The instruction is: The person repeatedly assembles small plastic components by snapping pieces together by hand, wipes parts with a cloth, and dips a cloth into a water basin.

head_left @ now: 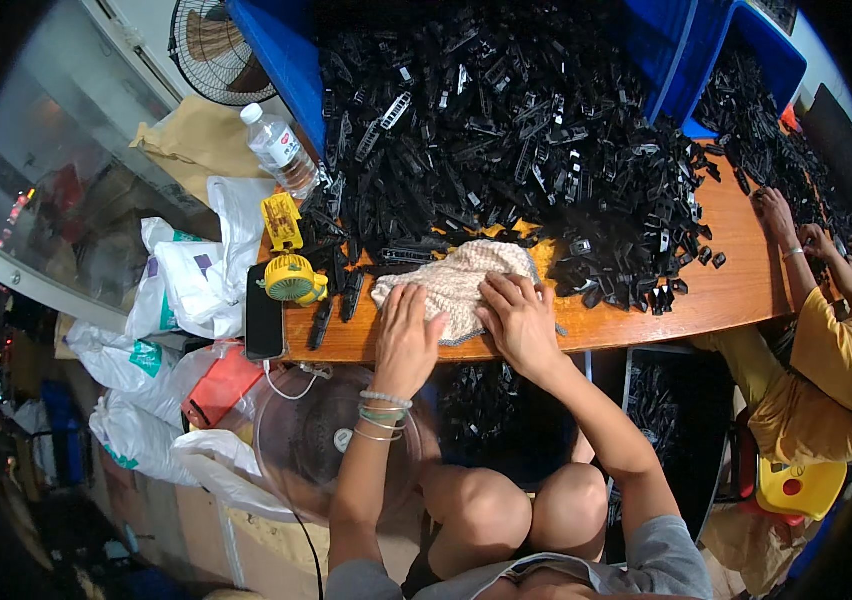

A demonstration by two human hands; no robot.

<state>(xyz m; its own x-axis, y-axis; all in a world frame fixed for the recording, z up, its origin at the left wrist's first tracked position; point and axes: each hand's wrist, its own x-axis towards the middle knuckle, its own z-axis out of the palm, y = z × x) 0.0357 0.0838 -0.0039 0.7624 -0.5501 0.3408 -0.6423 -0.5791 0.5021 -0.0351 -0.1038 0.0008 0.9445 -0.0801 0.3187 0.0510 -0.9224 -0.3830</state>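
My left hand (408,335) and my right hand (518,322) lie flat, fingers spread, on a cream knitted cloth (458,280) at the near edge of a wooden table (736,290). Neither hand grips anything. Bracelets circle my left wrist. Just beyond the cloth rises a big heap of black plastic parts (506,140) that covers most of the tabletop.
A yellow hand fan (291,275), a black phone (264,312) and a water bottle (281,150) sit at the table's left. Blue crates (281,60) stand behind the heap. A person in yellow (826,370) handles parts at the right. White bags (186,290) pile up on the left.
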